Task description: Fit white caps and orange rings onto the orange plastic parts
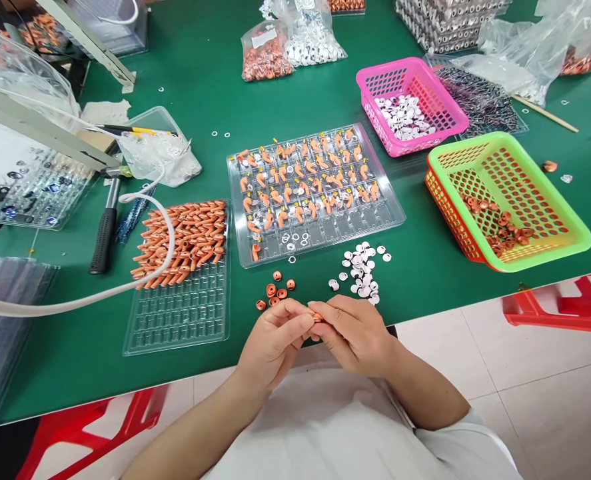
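At the table's near edge, my left hand (278, 339) and my right hand (356, 333) meet, both closed in a pinch on one small copper-coloured round part (317, 318). Fingertips cover most of it. Just beyond my left hand lie several loose copper-coloured cups (271, 291). Past my right hand is a spread of small white discs (364, 270). Farther off, a clear compartment tray (320, 230) holds rows of orange curved pieces with yellow tips. Copper-coloured tubes (185, 240) are stacked on another clear tray (175, 320) to the left.
A pink basket (375, 127) of white discs and a green basket (570, 220) of copper-coloured cups stand right. A hammer (104, 233) lies left, with a white hose (75, 303) curving over the tubes. Bagged parts (268, 57) sit at the back. Red stools (565, 307) stand below the edge.
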`<state>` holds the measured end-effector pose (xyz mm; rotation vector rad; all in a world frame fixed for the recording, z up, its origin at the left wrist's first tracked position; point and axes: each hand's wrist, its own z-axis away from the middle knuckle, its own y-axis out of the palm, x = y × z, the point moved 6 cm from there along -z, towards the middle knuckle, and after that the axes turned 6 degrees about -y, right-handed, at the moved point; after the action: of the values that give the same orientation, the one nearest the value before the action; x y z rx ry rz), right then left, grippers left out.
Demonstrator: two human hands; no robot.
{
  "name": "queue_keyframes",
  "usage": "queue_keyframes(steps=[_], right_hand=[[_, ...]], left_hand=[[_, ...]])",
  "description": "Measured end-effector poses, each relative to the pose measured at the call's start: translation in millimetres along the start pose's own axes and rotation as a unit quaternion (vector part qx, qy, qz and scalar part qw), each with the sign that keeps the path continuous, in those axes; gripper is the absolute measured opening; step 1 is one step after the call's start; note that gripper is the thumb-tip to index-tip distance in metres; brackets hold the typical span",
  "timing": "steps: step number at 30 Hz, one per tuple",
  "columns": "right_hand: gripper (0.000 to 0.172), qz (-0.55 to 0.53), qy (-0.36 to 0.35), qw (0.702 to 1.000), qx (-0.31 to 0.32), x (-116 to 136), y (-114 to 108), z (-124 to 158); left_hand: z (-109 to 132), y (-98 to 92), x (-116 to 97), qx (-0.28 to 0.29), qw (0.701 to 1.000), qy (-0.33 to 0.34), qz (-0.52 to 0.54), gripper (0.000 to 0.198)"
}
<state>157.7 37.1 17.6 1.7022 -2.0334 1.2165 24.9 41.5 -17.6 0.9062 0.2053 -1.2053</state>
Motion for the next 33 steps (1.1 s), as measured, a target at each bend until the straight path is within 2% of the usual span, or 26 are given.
queue_keyframes(steps=[2,3,6,7,10,14,23,33], right_hand=[[0.030,0.023,-0.008,1.000,0.002,0.9,-3.1,-0.6],[0.030,0.035,-0.008,0.999,0.007,1.0,-4.4,-1.0],[0.030,0.062,-0.002,0.998,0.028,0.4,-6.1,-1.6],[0.031,0.069,-0.003,0.997,0.033,0.4,-6.2,-1.5],[0.032,0.085,-0.025,0.995,0.039,2.7,-5.2,-1.1],[0.035,0.093,-0.062,0.993,0.034,6.7,-4.8,-0.5],[0.038,0.077,-0.090,0.993,0.019,7.6,-4.9,1.6],[0.041,0.069,-0.103,0.992,-0.007,9.0,-2.6,0.7]], left_hand=[[4.1,-0.9,-5.7,0.003,0.998,0.035,-0.061,0.021],[6.5,-0.8,-8.5,0.005,0.994,0.051,-0.095,0.025],[12.1,0.2,-14.4,0.005,0.981,0.081,-0.179,0.052],[13.1,0.9,-15.4,0.004,0.976,0.087,-0.198,0.055],[14.3,4.3,-18.6,-0.002,0.966,0.120,-0.230,0.044],[14.7,8.3,-22.6,-0.016,0.957,0.162,-0.241,0.035],[16.6,7.5,-24.5,-0.044,0.954,0.187,-0.232,0.034],[16.4,6.3,-18.6,-0.052,0.970,0.159,-0.175,0.033]])
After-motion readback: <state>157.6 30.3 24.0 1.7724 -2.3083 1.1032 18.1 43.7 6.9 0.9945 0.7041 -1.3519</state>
